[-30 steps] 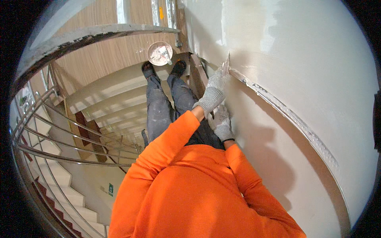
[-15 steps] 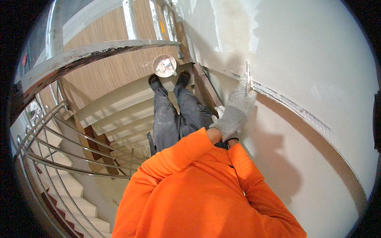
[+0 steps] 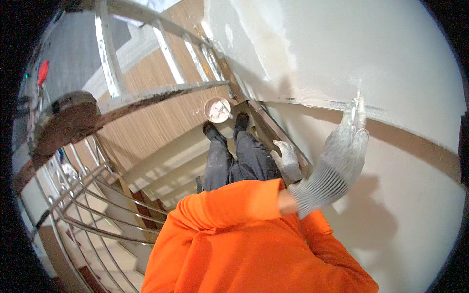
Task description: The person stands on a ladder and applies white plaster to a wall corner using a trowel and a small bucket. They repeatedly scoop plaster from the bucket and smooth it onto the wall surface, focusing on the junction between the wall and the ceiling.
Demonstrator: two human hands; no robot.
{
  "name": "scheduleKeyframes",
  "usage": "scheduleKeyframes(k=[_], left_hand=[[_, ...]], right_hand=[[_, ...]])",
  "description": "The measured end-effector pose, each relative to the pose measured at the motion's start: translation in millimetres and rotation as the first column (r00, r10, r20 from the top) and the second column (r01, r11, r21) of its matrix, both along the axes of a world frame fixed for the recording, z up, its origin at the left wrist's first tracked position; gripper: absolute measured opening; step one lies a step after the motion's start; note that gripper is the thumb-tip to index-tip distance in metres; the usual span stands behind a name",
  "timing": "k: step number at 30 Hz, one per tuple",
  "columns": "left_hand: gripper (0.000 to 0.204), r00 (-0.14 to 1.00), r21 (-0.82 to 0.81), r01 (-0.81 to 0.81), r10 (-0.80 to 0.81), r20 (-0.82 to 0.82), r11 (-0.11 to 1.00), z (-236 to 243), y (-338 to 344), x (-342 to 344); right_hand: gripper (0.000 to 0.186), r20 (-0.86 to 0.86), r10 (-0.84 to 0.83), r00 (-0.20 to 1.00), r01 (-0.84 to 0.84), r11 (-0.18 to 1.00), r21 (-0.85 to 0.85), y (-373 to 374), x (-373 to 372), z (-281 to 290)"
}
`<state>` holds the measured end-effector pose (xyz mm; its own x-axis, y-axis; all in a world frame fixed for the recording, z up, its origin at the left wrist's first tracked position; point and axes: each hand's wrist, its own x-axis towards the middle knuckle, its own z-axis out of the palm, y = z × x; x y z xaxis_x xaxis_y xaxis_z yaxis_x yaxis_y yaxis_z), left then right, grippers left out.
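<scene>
- We see a person in an orange top and grey trousers standing on wooden stairs, looking down at their own body.
- Our left hand wears a grey knit glove and reaches across to the white wall on the right.
- This hand is closed around a thin putty knife, and the blade presses flat on the wall.
- The blade sits on a grey strip of wet filler that runs along the wall like a line.
- Our right hand also wears a grey glove. It rests low, near the brown skirting board beside the stairs.
- We cannot tell if the right hand holds anything; its fingers look loosely curled.
- A small round tub with white paste in it stands on the step just past the black shoes.
- A shiny metal railing runs down on the left.
- Above the tub, a metal ladder splashed with white slants across the picture.
</scene>
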<state>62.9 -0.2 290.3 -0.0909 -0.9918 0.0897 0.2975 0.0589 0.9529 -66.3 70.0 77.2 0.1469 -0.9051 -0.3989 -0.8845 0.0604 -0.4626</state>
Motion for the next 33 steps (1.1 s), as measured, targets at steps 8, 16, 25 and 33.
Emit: scheduleKeyframes(k=[8, 16, 25, 33], left_hand=[[0.039, 0.78, 0.509, 0.112, 0.242, -0.578, 0.853, -0.8, -24.5, 91.3], [0.043, 0.758, 0.559, 0.367, 0.109, -0.643, 0.743, -108.0, 4.5, 112.3], [0.035, 0.847, 0.51, 0.522, -0.485, -0.217, 0.684, -130.2, 7.6, 181.1], [0.036, 0.721, 0.522, 0.689, -0.407, -0.56, 0.502, -140.3, 23.4, 182.1]], right_hand=[[0.047, 0.737, -0.484, 0.471, 0.423, 0.858, 0.293, -16.5, 40.6, 123.8], [0.04, 0.788, -0.603, 0.128, 0.45, 0.743, 0.496, -30.0, 102.9, 108.3], [0.031, 0.772, -0.632, -0.063, 0.593, 0.599, 0.538, 12.3, 129.0, 71.5], [0.039, 0.858, -0.476, -0.192, 0.877, 0.31, 0.368, 14.4, 206.2, 54.1]])
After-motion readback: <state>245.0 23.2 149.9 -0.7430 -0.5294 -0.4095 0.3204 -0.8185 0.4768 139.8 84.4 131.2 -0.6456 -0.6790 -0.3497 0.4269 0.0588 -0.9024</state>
